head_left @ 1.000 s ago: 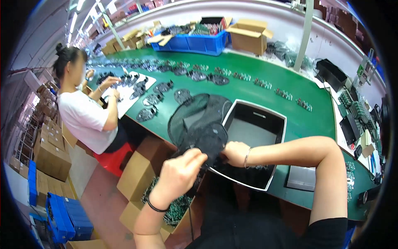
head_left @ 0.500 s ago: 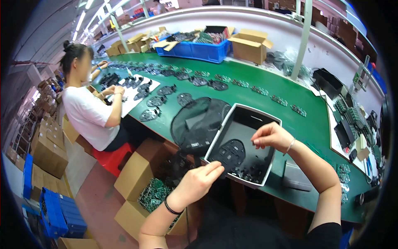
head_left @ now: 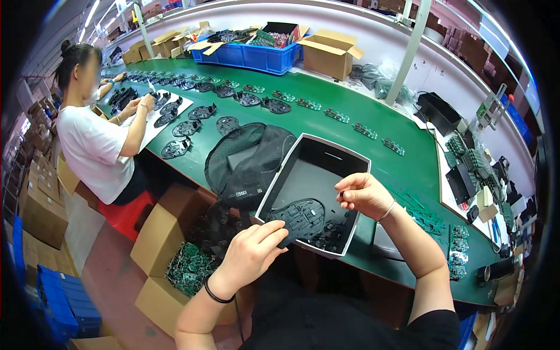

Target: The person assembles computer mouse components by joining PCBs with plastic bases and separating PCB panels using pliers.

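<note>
My left hand (head_left: 251, 254) grips the near end of a black mouse-shaped base plate (head_left: 300, 219), tilted above a shallow box (head_left: 312, 175). This box is dark inside with a pale rim. My right hand (head_left: 363, 197) hovers over its right side, thumb and fingers pinching a small dark part (head_left: 342, 195), whose exact kind is too small to tell. Beneath it, a heap of small black parts (head_left: 329, 234) lies in the near right corner of the box. The plate and my left fingers cover some of the box's near left rim.
A black mesh bag (head_left: 248, 160) lies against the box's left side. Rows of base plates (head_left: 201, 112) and green circuit boards (head_left: 337, 115) line the green table. A carton of green boards (head_left: 189, 268) stands below left. A co-worker (head_left: 96, 140) sits at the left.
The whole scene has slid left in the view. The base plate now shows more of its inner face, raised a little nearer to me. My right hand keeps its pinch.
</note>
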A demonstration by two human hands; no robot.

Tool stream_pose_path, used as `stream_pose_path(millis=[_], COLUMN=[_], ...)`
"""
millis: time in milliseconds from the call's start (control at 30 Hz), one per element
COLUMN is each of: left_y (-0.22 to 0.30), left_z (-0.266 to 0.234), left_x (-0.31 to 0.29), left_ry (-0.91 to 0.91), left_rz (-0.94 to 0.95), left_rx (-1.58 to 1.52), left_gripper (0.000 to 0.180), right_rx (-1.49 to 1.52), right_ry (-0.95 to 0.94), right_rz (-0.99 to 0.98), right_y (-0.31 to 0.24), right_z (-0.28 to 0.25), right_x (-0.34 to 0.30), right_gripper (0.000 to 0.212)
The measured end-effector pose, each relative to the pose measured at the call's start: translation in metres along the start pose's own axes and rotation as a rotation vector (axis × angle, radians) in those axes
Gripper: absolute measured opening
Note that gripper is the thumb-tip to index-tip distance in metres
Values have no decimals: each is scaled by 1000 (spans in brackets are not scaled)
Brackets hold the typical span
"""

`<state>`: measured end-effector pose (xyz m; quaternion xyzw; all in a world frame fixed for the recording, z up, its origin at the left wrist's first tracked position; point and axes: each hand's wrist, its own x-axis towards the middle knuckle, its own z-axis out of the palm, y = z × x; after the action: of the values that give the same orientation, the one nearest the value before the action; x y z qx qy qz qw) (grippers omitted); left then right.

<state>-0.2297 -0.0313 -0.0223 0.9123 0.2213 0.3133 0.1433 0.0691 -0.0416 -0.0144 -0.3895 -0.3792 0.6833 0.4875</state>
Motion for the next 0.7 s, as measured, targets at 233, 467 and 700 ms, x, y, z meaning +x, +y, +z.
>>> stream_pose_path(millis=[233, 467, 700], left_y=[7, 7, 8], left_z=[1, 1, 2], left_x=[3, 6, 8], left_ry=[-4, -11, -27], left_rz=[-15, 1, 13], left_rx=[-28, -30, -30], left_gripper=[33, 33, 33], right_rx=[-332, -614, -1137], right_ry=[-3, -16, -171], right_rz=[-110, -326, -573], right_y=[-3, -2, -29], right_z=[13, 12, 42], right_x=[-10, -8, 8], right_gripper=[21, 15, 10])
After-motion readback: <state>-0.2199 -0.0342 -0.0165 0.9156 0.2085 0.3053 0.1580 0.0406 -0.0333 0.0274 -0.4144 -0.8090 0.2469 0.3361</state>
